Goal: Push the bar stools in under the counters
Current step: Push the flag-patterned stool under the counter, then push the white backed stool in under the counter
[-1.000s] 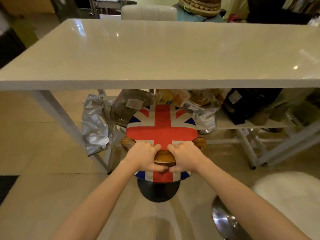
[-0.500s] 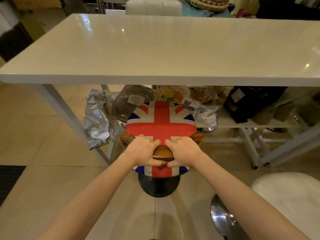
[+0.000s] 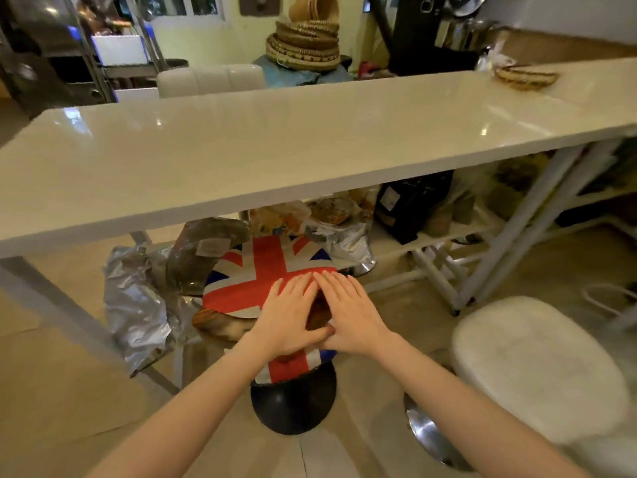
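Note:
A bar stool with a Union Jack seat (image 3: 255,274), a wooden back rail and a round black base (image 3: 293,401) stands partly under the white counter (image 3: 241,157). My left hand (image 3: 287,317) and my right hand (image 3: 348,312) lie side by side over the stool's back rail, fingers straight and flat, thumbs touching. A second stool with a white fluffy seat (image 3: 537,367) and a chrome base (image 3: 427,432) stands to the right, out from the counter.
Foil bags (image 3: 134,305) and packets sit on a low shelf (image 3: 431,239) under the counter, close to the stool's seat. White counter legs (image 3: 517,229) slant down at the right. Woven baskets (image 3: 303,46) and a white chair back (image 3: 210,79) are beyond the counter.
Both hands have let go of the wooden back rail and now lie flat with straight fingers. The view has tilted up and turned to the right.

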`<action>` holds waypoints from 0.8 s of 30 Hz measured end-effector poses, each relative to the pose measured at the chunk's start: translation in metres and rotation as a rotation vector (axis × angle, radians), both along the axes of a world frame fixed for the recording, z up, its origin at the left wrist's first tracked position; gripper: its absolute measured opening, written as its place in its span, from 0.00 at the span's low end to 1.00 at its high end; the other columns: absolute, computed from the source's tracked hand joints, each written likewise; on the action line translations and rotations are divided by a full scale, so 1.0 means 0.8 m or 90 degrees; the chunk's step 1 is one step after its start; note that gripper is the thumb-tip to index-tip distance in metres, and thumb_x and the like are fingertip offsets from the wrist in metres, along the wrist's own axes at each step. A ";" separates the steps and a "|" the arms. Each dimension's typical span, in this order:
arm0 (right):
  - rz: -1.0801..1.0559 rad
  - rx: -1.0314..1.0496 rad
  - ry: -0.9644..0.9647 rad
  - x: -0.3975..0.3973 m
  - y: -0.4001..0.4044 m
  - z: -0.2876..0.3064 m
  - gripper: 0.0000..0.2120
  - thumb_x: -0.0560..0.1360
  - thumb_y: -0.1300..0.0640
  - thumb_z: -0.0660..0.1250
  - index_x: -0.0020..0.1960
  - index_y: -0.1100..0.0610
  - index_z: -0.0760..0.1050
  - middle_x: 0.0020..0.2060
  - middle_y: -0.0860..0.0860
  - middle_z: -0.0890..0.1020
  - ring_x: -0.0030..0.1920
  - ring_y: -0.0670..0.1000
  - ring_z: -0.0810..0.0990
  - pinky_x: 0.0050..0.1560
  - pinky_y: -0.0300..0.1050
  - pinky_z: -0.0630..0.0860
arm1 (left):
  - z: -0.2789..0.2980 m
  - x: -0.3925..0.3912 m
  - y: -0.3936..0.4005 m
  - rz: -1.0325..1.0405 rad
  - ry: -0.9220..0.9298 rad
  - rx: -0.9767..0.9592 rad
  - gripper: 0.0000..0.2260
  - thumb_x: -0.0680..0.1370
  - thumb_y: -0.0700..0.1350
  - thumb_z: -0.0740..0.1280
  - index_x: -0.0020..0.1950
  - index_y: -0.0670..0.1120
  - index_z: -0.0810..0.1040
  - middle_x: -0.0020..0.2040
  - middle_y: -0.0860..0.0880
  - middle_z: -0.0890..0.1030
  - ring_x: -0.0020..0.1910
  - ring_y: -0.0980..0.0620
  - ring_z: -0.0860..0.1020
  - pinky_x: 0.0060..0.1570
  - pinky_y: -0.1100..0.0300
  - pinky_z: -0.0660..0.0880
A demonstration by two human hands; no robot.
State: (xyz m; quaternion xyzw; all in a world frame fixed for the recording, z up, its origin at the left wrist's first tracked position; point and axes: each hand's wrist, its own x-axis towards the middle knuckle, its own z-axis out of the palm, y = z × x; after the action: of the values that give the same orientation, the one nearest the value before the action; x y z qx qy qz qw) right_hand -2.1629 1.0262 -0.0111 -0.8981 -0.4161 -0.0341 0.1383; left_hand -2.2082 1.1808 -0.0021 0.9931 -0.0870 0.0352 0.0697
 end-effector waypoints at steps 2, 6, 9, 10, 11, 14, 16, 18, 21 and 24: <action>-0.072 0.027 0.002 -0.002 -0.038 0.007 0.50 0.64 0.40 0.71 0.76 0.59 0.52 0.75 0.56 0.59 0.75 0.55 0.54 0.75 0.52 0.46 | 0.001 0.020 -0.041 -0.044 -0.025 -0.002 0.38 0.71 0.66 0.54 0.75 0.46 0.55 0.75 0.47 0.60 0.73 0.48 0.58 0.71 0.48 0.55; -0.220 0.008 -0.015 -0.013 -0.135 0.006 0.52 0.63 0.43 0.74 0.76 0.59 0.50 0.74 0.57 0.60 0.74 0.57 0.58 0.74 0.54 0.53 | 0.001 0.041 -0.140 -0.132 -0.040 -0.019 0.40 0.72 0.67 0.56 0.76 0.46 0.51 0.77 0.45 0.56 0.75 0.47 0.55 0.72 0.50 0.53; -0.306 -0.012 -0.023 -0.026 -0.210 0.010 0.53 0.63 0.44 0.74 0.76 0.59 0.46 0.74 0.58 0.60 0.73 0.58 0.58 0.73 0.53 0.53 | 0.005 0.042 -0.212 -0.207 -0.034 -0.038 0.40 0.73 0.66 0.59 0.76 0.47 0.47 0.77 0.46 0.52 0.75 0.48 0.53 0.73 0.50 0.50; -0.330 -0.019 -0.023 -0.033 -0.235 0.012 0.53 0.64 0.44 0.74 0.76 0.59 0.45 0.74 0.57 0.59 0.73 0.57 0.57 0.73 0.52 0.52 | 0.006 0.042 -0.235 -0.228 -0.029 -0.040 0.40 0.73 0.66 0.59 0.77 0.48 0.47 0.77 0.46 0.52 0.75 0.48 0.53 0.73 0.50 0.50; -0.352 -0.024 -0.026 -0.040 -0.261 0.015 0.53 0.64 0.44 0.73 0.76 0.58 0.45 0.74 0.57 0.59 0.74 0.57 0.57 0.73 0.52 0.51 | 0.008 0.042 -0.258 -0.248 -0.028 -0.036 0.40 0.73 0.67 0.58 0.77 0.48 0.46 0.77 0.46 0.53 0.75 0.48 0.53 0.73 0.49 0.51; -0.395 -0.063 -0.038 -0.066 -0.340 0.022 0.53 0.64 0.41 0.73 0.76 0.58 0.45 0.74 0.56 0.59 0.73 0.57 0.57 0.73 0.51 0.50 | 0.012 0.038 -0.325 -0.297 -0.032 -0.035 0.41 0.73 0.69 0.56 0.76 0.48 0.46 0.77 0.47 0.53 0.75 0.48 0.53 0.72 0.50 0.52; -0.417 -0.080 -0.031 -0.083 -0.397 0.025 0.55 0.62 0.41 0.74 0.76 0.57 0.46 0.74 0.56 0.60 0.73 0.57 0.57 0.73 0.51 0.51 | 0.011 0.033 -0.369 -0.316 -0.031 -0.036 0.42 0.71 0.71 0.50 0.76 0.47 0.47 0.77 0.47 0.54 0.75 0.48 0.54 0.71 0.51 0.53; -0.443 -0.087 -0.015 -0.098 -0.455 0.029 0.56 0.61 0.41 0.75 0.76 0.58 0.46 0.73 0.56 0.60 0.73 0.57 0.57 0.72 0.51 0.51 | 0.005 0.027 -0.414 -0.327 -0.030 -0.032 0.44 0.68 0.72 0.44 0.76 0.47 0.48 0.77 0.46 0.55 0.75 0.47 0.55 0.71 0.50 0.55; -0.465 -0.108 -0.002 -0.121 -0.540 0.031 0.58 0.58 0.41 0.77 0.76 0.58 0.48 0.72 0.56 0.63 0.72 0.57 0.59 0.71 0.51 0.54 | -0.007 0.016 -0.486 -0.320 0.001 -0.039 0.45 0.66 0.73 0.43 0.77 0.47 0.48 0.77 0.45 0.56 0.74 0.47 0.55 0.71 0.49 0.55; -0.463 -0.143 0.018 -0.144 -0.615 0.031 0.58 0.57 0.43 0.77 0.76 0.58 0.48 0.72 0.55 0.62 0.72 0.56 0.59 0.71 0.48 0.54 | -0.009 -0.002 -0.560 -0.332 0.035 -0.040 0.47 0.64 0.72 0.40 0.76 0.47 0.47 0.77 0.45 0.53 0.75 0.47 0.53 0.72 0.48 0.54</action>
State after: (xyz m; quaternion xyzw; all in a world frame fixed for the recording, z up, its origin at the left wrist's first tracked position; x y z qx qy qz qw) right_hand -2.2783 0.5342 0.0133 -0.9970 -0.0696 -0.0225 0.0234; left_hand -2.2097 0.7324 -0.0096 0.9352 -0.3367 -0.0085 0.1096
